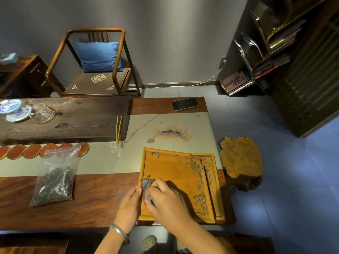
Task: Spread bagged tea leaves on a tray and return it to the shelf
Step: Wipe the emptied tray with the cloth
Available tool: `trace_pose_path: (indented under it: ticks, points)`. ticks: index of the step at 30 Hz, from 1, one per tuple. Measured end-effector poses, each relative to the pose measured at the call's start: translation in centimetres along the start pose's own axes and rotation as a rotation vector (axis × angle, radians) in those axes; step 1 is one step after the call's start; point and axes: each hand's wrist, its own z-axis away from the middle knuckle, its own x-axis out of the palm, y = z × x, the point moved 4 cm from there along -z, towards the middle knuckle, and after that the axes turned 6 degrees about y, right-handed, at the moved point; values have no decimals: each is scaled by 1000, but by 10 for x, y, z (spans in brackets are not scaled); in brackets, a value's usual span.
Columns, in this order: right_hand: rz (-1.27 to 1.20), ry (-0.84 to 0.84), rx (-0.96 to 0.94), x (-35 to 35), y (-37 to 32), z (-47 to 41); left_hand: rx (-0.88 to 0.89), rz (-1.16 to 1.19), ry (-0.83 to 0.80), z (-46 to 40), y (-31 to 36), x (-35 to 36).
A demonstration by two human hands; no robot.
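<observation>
A light wooden tray point(170, 173) lies on the table's right end, with pale tea leaves point(199, 173) strewn along its right side and a few in its far left corner. My right hand point(165, 200) presses a small grey-blue cloth point(146, 186) onto the tray's near left part. My left hand point(128, 208), wearing a silver bangle, grips the tray's left rim. A clear zip bag of dark tea leaves point(55, 180) lies on the table to the left, apart from both hands.
A row of orange coasters point(33, 150) sits behind the bag. Yellow tongs point(118, 130) lean on a dark tea board point(73, 118) holding blue-white cups point(12, 109). A phone point(185, 104) lies far right. A stump stool point(241, 160) and a shelf point(302, 70) stand right of the table.
</observation>
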Motion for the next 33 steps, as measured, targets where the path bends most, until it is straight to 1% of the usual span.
trace_pose_path:
  ticks: [5,10,17,19,21,24,28,33]
  points:
    - [19,29,36,0,16,-10,8,26,-9,8,1,-4]
    - [7,32,144,-3,46,-17,-50,-13,-14,11,-5,-12]
    - [47,91,311,-25,85,-16,-83,-64,3,10,-16,-21]
    - [9,132,292,-27,76,-19,-84,-63,-5,9,-16,-22]
    - [-37,152,230,-24,57,-26,-78,-55,-6,9,-15,-20]
    - [-85,124,183,-11,30,-41,-55,-40,-13,10,-8,-16]
    - [0,79,170,3,19,-57,-62,-37,-45,12,-5,-9]
    - [51,76,210,7,33,-65,-70,-26,-48,13,-9,-7]
